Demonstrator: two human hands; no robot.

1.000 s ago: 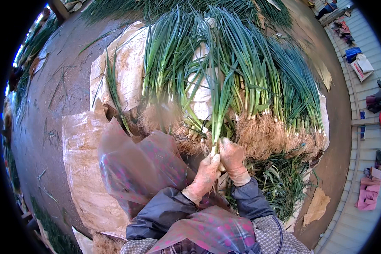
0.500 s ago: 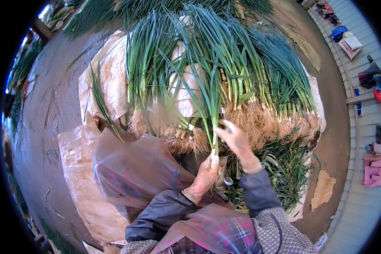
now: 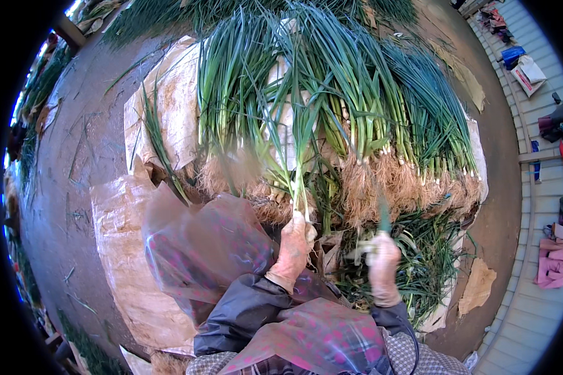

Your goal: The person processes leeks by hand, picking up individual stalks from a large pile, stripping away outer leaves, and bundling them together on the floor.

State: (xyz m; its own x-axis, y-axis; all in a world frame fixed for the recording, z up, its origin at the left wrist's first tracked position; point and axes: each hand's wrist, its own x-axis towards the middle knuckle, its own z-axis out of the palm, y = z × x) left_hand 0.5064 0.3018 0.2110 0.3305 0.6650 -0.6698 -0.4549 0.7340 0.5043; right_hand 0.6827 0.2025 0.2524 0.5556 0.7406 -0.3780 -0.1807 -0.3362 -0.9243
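My left hand [image 3: 291, 250] is closed round the root end of a few green onions [image 3: 299, 178], held upright in front of me with the leaves pointing away. To its right, my right hand [image 3: 384, 265] is closed and smeared by motion. A stripped green onion leaf [image 3: 383, 215] sticks up out of it, with a pale blurred strip at its left side. Beyond both hands lies a broad row of green onions [image 3: 419, 112], their tangled brown roots [image 3: 381, 187] towards me. Under my right hand is a heap of torn-off leaves [image 3: 431, 256].
Pale sacking [image 3: 122, 250] lies at the left and under the onions. A clear spotted plastic apron [image 3: 212, 247] covers my lap. More green onions [image 3: 162, 22] lie at the far edge. Clothes and bags [image 3: 528, 75] are by the ribbed wall at right.
My right hand has left the onion stems and come down and to the right, now with a leaf in it. My left hand has shifted slightly left with the onions.
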